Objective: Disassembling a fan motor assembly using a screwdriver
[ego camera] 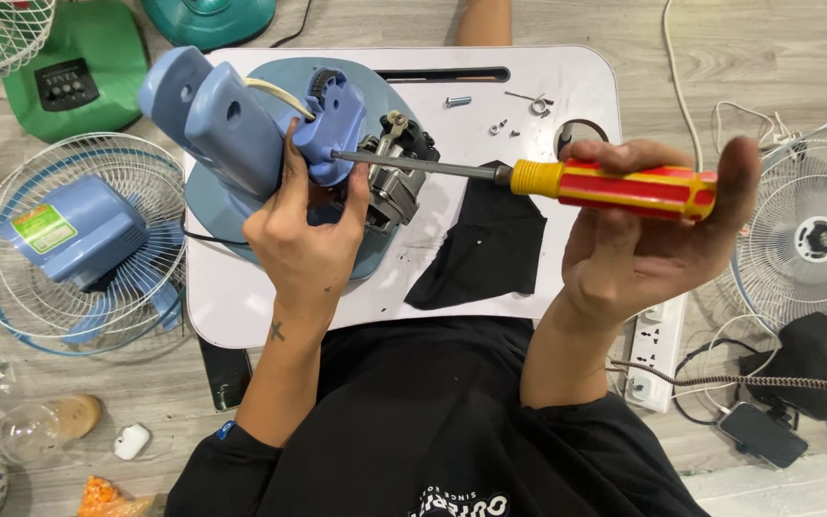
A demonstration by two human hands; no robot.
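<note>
My left hand (306, 222) grips a blue plastic fan neck and stand (241, 124), holding it up over the small white table (241, 306). A dark grey motor (392, 182) with a metal shaft hangs at its right side. My right hand (643, 239) holds a screwdriver with a yellow and red handle (614, 187). Its steel shaft (413, 165) runs left, and the tip touches the blue neck housing by my left thumb. Under the stand lies the round blue fan base (212, 206).
Loose screws (458, 101) and a small spring (533, 101) lie at the table's far edge beside a black cloth (490, 249). A fan guard holding a blue motor cover (74, 239) sits on the floor at left, a white guard (806, 235) and a power strip (658, 335) at right.
</note>
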